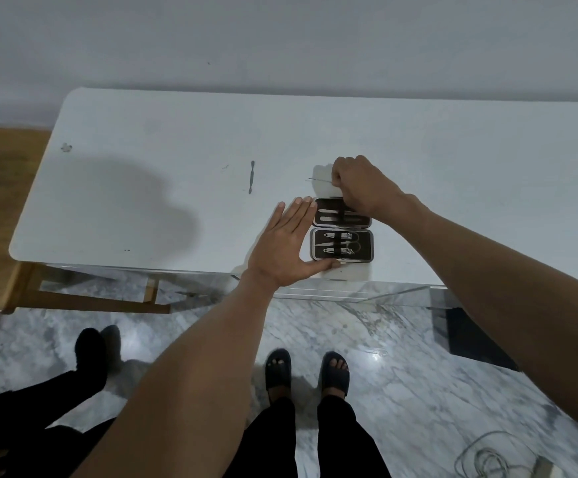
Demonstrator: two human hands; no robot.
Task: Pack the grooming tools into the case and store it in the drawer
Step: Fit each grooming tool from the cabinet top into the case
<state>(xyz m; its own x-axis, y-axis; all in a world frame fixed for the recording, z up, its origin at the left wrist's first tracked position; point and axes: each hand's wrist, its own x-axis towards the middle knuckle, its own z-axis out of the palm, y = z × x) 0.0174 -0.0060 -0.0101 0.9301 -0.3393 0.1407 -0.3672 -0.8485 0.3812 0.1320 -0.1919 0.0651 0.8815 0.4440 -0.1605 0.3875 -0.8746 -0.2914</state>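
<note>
The white table (177, 139) runs wide from its rounded left corners to beyond the right border of the view, its far edge against the pale wall, and most of its top lies bare, so there is broad free room to the left and right of the work. The open grooming case (342, 232) sits close to the table's near edge, just right of centre, its two dark halves laid flat one behind the other. The near half holds nail clippers and small scissors strapped in rows; the far half shows a couple of slim metal tools. A slender loose tool (251, 177) lies alone on the tabletop, left of the case and apart from it. The left hand (285, 248) is spread flat and released, fingers along the case's left side and the thumb against its near edge. The right hand (360, 188) is clenched over the far half's rear edge, pinching a thin needle-like tool (319, 180) that points left. Below the near edge lies marble floor (401, 374).
</note>
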